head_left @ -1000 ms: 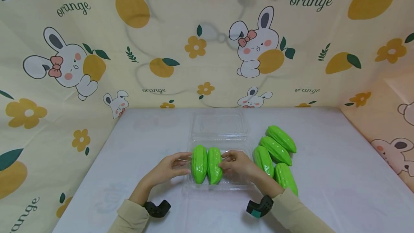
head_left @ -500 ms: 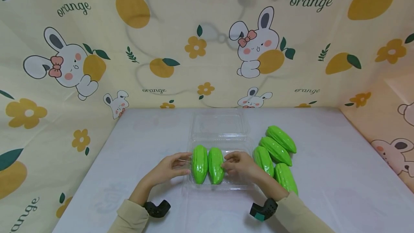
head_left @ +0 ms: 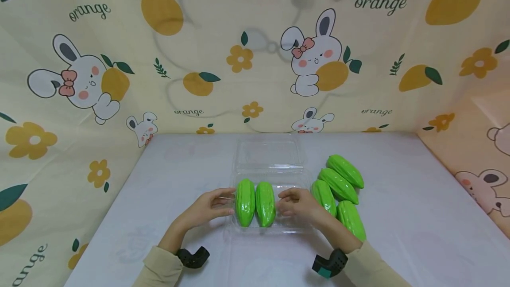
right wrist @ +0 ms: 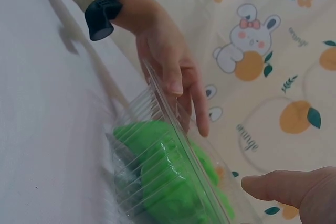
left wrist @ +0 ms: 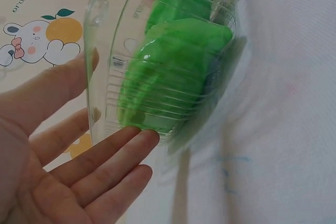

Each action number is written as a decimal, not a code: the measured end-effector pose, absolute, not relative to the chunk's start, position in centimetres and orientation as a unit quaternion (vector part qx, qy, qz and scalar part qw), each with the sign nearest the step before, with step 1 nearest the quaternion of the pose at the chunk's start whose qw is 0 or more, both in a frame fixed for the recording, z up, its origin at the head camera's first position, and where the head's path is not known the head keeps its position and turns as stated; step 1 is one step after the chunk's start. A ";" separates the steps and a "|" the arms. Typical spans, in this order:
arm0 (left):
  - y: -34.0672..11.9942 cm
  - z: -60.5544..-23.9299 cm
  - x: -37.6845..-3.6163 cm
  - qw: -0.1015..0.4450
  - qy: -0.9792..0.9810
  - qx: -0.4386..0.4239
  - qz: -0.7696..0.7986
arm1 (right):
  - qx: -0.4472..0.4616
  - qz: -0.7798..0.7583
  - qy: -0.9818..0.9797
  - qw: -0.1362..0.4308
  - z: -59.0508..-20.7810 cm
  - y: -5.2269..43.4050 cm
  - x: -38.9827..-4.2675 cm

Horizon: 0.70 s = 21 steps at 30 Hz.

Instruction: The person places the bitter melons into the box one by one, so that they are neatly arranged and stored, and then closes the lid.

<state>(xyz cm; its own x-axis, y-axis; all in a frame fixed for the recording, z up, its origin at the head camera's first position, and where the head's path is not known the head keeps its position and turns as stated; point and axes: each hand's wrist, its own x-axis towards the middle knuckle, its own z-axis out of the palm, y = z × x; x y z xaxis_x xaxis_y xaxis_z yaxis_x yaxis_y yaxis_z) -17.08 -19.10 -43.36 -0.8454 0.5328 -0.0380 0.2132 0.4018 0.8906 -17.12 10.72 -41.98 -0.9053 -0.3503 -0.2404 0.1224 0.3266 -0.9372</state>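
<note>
**Clear plastic box, two green gourds inside**

Clear, ribbed plastic forms the clamshell box (head_left: 295,229), which sits on the white table (head_left: 398,234) with its lid laid open toward the patterned backdrop (head_left: 119,21). At the left, the left hand (head_left: 207,209) rests against the box's left wall; its fingers (left wrist: 113,148) lie straight and a little apart, their tips touching the ribbed plastic, the thumb up by the rim. A beige sleeve (head_left: 161,269) and a black wrist mount (head_left: 193,257) sit behind it.

Inside the box, toward its left half, two glossy green gourds (head_left: 255,203) lie side by side, touching, lengthwise, bumpy-skinned and tapering at the ends.

The right hand (head_left: 296,205) hovers over the box's empty right half, just beside the second gourd, fingers loosely bent and slightly parted, gripping nothing.

Further right, four more green gourds (head_left: 340,189) lie clustered on the table just outside the box.
</note>
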 end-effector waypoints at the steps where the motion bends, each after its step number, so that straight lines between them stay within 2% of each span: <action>1: -19.1 -43.4 -17.1 0.161 0.822 0.227 0.497 | -0.073 -0.578 0.786 0.205 -42.0 10.8 -17.1; 21: -19.2 -43.7 -17.2 0.166 0.813 0.225 0.510 | -0.089 -0.573 0.792 0.191 -41.1 11.6 -16.0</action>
<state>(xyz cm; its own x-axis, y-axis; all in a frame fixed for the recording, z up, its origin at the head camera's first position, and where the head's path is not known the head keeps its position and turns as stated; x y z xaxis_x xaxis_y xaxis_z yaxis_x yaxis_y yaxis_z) -17.20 -19.22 -43.73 -0.8432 0.5360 -0.0412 0.1964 0.3785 0.9045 -15.98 11.56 -41.13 -0.9111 -0.3599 -0.2011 0.0787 0.3269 -0.9418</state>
